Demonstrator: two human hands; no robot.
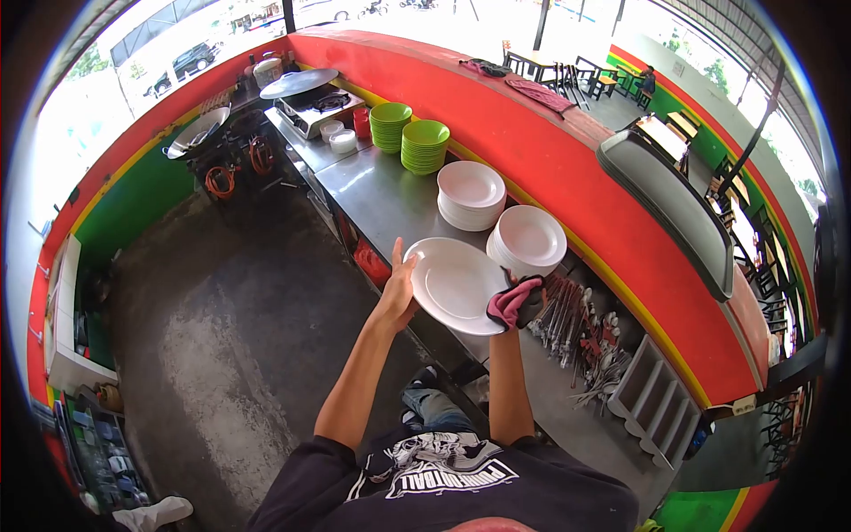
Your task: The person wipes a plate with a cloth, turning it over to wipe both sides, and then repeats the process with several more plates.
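The white plate (454, 285) is lying between the two hands, above the near edge of the bench (363, 191), and its longer apparent axis is running from upper left down toward the right hand (533, 307). The left hand (399, 291) is grasping the left rim, its fingers spreading along the edge. The right fingers are clasping a pink cloth (511, 304) against the lower-right rim; the cloth is hiding most of them, so their exact placement cannot be told. The nearer plate stack (529, 241) is standing just beyond the plate, up and to the right — the right hand is being the closer of the two. The farther plate stack (471, 191) is sitting beside it, farther along the bench. Whether the plate is touching the nearer stack cannot be told from this angle.
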